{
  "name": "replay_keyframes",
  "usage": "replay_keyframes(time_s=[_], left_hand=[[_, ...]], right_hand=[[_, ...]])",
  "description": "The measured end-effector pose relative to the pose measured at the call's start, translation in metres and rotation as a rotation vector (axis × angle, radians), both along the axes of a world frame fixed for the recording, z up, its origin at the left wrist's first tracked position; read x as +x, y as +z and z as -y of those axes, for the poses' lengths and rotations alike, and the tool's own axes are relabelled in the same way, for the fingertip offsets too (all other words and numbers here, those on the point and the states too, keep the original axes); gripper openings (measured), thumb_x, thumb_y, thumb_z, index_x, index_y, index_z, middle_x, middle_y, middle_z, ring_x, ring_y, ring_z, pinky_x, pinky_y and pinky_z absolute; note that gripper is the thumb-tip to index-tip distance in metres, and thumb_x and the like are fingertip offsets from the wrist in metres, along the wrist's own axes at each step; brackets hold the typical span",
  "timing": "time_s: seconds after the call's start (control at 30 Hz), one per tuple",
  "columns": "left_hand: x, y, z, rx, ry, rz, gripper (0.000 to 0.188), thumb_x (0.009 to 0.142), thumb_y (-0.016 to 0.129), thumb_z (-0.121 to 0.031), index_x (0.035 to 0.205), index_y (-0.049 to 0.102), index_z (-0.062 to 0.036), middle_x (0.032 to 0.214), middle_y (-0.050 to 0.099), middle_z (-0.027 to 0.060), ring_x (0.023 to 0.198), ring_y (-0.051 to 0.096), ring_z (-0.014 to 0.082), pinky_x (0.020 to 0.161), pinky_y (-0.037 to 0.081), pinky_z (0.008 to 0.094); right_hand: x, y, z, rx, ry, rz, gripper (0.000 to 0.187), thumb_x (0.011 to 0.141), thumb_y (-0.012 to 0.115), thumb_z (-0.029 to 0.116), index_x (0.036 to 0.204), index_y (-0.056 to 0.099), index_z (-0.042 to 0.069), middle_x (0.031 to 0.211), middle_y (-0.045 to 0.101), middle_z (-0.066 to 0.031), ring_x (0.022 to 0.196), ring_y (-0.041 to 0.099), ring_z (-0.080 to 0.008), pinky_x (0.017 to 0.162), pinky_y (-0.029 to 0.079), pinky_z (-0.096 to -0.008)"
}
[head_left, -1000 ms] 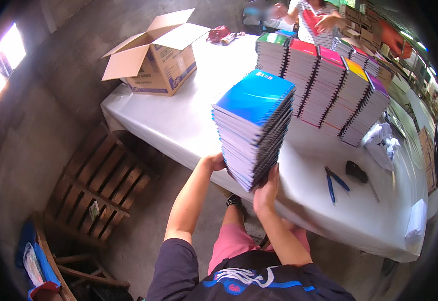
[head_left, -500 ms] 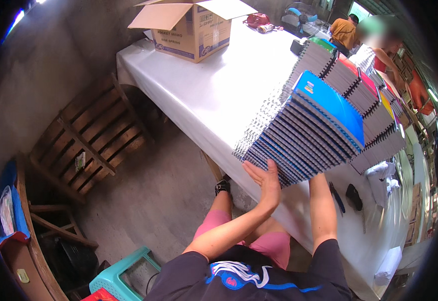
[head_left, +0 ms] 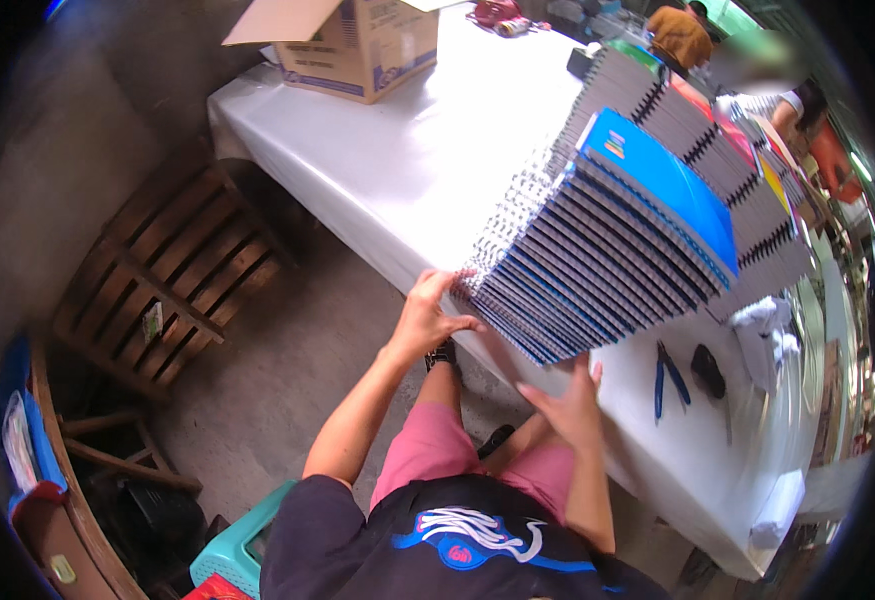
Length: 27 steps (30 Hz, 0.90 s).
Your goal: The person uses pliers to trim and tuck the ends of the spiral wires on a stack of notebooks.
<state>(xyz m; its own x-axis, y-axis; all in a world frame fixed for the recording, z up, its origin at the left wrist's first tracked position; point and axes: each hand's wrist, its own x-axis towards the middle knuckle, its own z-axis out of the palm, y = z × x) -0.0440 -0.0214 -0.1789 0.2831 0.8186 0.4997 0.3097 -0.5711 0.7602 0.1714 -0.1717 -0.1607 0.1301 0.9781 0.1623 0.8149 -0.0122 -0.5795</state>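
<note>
A tall stack of spiral-bound notebooks [head_left: 647,240] with a bright blue cover on top stands on the white-covered table [head_left: 387,170], its coil edges facing me. At the stack's lower left corner is my left hand [head_left: 427,318], thumb stretched out and fingers reaching to the notebooks' edge. My right hand [head_left: 571,405] is beside the stack's near lower edge, with thumb and fingers spread; its fingertips come close to the bottom notebooks, and I cannot tell if they touch. Neither hand grips anything. More grey-edged notebook stacks [head_left: 625,90] stand directly behind.
Blue-handled pliers [head_left: 670,382] and a small dark object [head_left: 706,371] lie right of my right hand. An opened cardboard box [head_left: 357,55] stands at the far left of the table. A slatted wooden bench [head_left: 182,270] and green stool [head_left: 237,545] are leftward. Behind the stacks is a person in orange [head_left: 679,38].
My left hand has moved left, from the stack's front face to its corner. My right hand has drawn back from beneath the near edge and spread. The view has shifted slightly.
</note>
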Motion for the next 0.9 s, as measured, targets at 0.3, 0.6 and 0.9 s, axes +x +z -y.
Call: replay_keyframes(time_s=[0.3, 0.6, 0.9], left_hand=[[0.018, 0.0, 0.035, -0.184, 0.143, 0.151, 0.027, 0.06, 0.081, -0.006, 0.08, 0.064, 0.0004, 0.072, 0.065, 0.0062, 0.064, 0.06, 0.0116, 0.06, 0.048, 0.0257], [0.047, -0.019, 0.07, -0.284, 0.262, 0.33, 0.022, 0.064, 0.081, -0.008, 0.076, 0.065, 0.0011, 0.066, 0.063, 0.0021, 0.059, 0.055, 0.0066, 0.056, 0.045, 0.0226], [-0.014, -0.021, 0.013, -0.165, -0.096, 0.52, 0.063, 0.088, 0.046, -0.055, 0.106, 0.059, 0.003, 0.107, 0.059, 0.012, 0.099, 0.057, 0.0215, 0.089, 0.044, 0.034]], right_hand=[[0.026, 0.003, -0.054, -0.148, 0.082, 0.053, 0.058, 0.074, 0.068, 0.022, 0.126, 0.045, 0.009, 0.128, 0.049, -0.0132, 0.121, 0.043, -0.0313, 0.105, 0.017, -0.0579], [0.037, -0.003, -0.051, -0.006, -0.018, 0.014, 0.039, 0.078, 0.061, 0.008, 0.115, 0.052, 0.008, 0.113, 0.054, -0.0161, 0.1, 0.053, -0.0363, 0.101, 0.032, -0.0513], [0.078, 0.037, -0.065, 0.151, 0.237, -1.101, 0.062, 0.088, 0.048, 0.046, 0.136, 0.036, 0.009, 0.13, 0.046, -0.0131, 0.118, 0.045, -0.0251, 0.102, 0.031, -0.0398]])
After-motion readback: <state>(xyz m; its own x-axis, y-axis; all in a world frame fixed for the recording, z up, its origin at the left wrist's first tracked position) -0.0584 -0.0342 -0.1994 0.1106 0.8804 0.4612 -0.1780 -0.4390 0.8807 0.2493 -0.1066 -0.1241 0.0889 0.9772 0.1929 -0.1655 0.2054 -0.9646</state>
